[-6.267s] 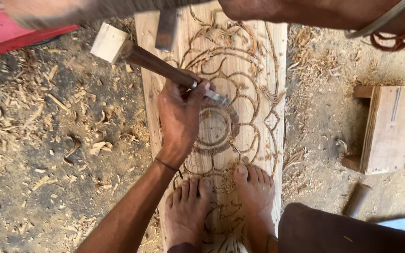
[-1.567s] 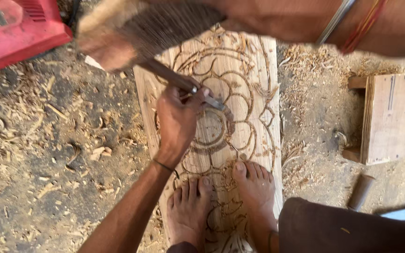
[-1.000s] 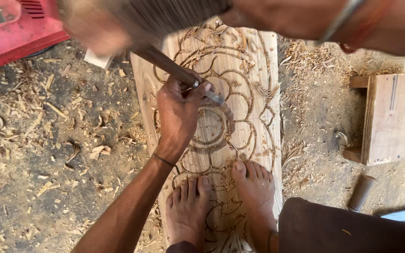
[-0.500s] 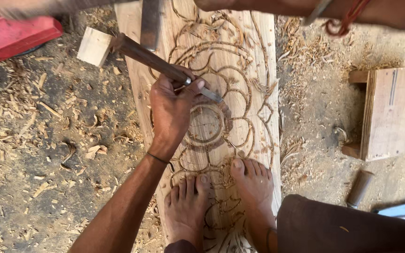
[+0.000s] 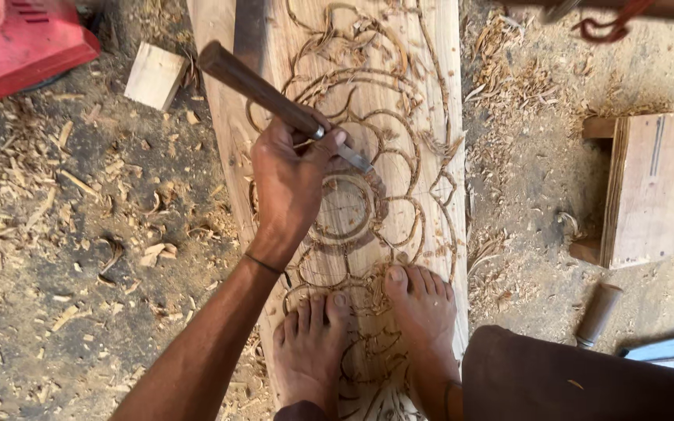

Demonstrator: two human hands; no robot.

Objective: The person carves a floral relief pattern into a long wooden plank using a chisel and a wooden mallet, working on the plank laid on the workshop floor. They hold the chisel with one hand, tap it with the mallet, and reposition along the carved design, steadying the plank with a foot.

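Mallet lifted away; left hand (image 5: 290, 179) grips chisel (image 5: 274, 97).

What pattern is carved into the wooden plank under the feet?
A flower-like pattern of rings and curved petals on the wooden plank, cut by the chisel; head view.

A dirt floor (image 5: 79, 312) is spreading across the whole scene, and pale wood shavings (image 5: 48, 195) are lying scattered over it, thickest at the left and upper right. A red machine casing (image 5: 17, 43) is sitting in the upper left corner, with a small wooden block (image 5: 154, 76) lying near it. A low plywood stool (image 5: 657, 187) is standing at the right. Daylight is falling evenly, casting soft shadows.
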